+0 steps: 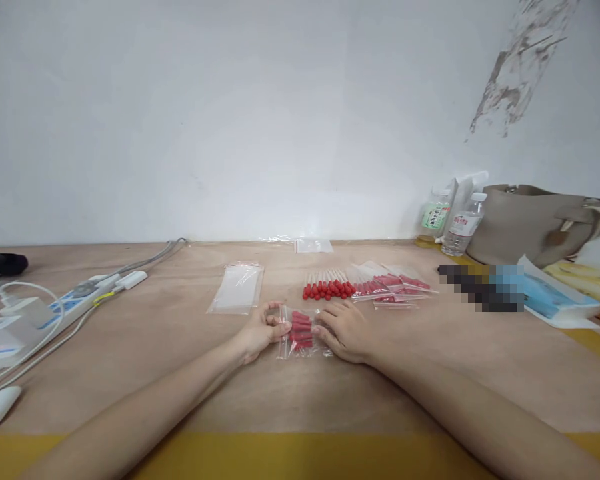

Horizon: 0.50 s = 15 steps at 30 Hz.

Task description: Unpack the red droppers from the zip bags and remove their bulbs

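Observation:
A small clear zip bag [300,333] with red-capped pieces inside lies flat on the wooden table [180,373] in front of me. My left hand [263,328] pinches the bag's left edge. My right hand [343,328] presses on its right edge with the fingers flat. Just beyond lies a row of loose red-tipped sticks [327,285], and to their right are filled bags of red-tipped sticks [395,285]. A stack of empty clear bags [237,288] rests to the left of the sticks.
A power strip [75,303] with plugs and cables lies at the left. At the back right stand two bottles [453,223] and a beige handbag [535,223], with a blue-and-white package [555,300] in front. Another clear bag [313,245] lies by the wall.

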{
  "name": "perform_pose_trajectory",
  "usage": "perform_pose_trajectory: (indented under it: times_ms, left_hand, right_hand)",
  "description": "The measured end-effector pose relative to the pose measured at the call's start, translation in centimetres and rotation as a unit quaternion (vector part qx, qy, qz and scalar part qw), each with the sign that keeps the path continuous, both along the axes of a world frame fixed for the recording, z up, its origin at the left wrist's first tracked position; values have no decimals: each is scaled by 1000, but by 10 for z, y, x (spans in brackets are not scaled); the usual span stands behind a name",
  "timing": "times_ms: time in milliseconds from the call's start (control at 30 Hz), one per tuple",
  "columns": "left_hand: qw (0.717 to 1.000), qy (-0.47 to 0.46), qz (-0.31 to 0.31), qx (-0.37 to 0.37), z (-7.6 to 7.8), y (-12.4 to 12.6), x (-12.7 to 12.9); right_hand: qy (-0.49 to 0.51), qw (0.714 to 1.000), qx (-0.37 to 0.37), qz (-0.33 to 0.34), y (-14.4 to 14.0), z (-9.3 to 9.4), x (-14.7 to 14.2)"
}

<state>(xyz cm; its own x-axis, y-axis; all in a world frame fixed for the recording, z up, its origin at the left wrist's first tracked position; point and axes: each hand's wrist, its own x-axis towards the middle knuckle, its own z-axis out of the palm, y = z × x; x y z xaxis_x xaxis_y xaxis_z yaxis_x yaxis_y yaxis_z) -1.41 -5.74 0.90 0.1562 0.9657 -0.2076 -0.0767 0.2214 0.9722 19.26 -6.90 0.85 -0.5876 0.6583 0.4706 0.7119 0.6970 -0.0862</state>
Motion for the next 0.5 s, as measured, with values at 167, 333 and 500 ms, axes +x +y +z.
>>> perform_pose_trajectory:
  times_ms: [167, 333, 500]
  left_hand:
    - [999, -2, -53, -11, 1, 3, 10]
    - [994, -8, -109, 12, -2, 3, 17]
    - [988, 1, -144, 64, -6, 4, 19]
  right_hand:
    - [108, 992, 31, 57, 7, -6, -8]
    - [85, 988, 66, 109, 16, -3, -12]
    - [-22, 982, 108, 153, 19, 6, -11]
